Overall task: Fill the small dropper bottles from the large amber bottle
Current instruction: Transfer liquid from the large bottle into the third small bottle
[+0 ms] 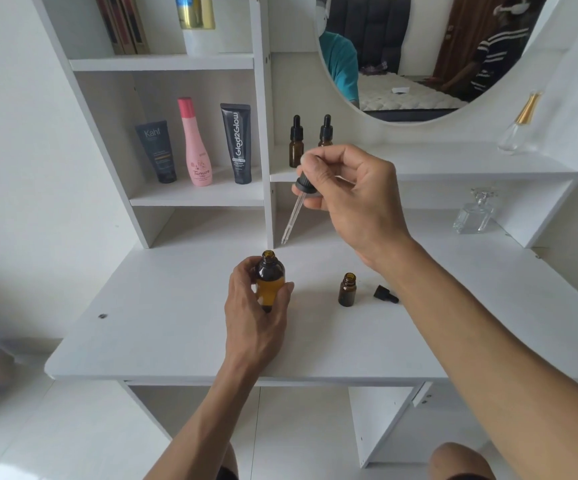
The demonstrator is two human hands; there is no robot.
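Observation:
The large amber bottle (pixel 269 278) stands uncapped on the white desk (pixel 162 327), and my left hand (pixel 256 306) grips its body. My right hand (pixel 346 192) pinches the black bulb of a glass dropper (pixel 292 213); the pipette slants down with its tip just above and right of the big bottle's mouth. A small amber bottle (pixel 347 289) stands open on the desk to the right, with its black dropper cap (pixel 385 294) lying beside it. Two capped small dropper bottles (pixel 296 142) (pixel 326 131) stand on the ledge behind my right hand.
On the left shelf stand a dark tube (pixel 160 152), a pink bottle (pixel 195 143) and a black tube (pixel 239 143). Two clear glass perfume bottles (pixel 475 211) (pixel 519 126) sit at the right. A round mirror (pixel 419 53) hangs above the ledge.

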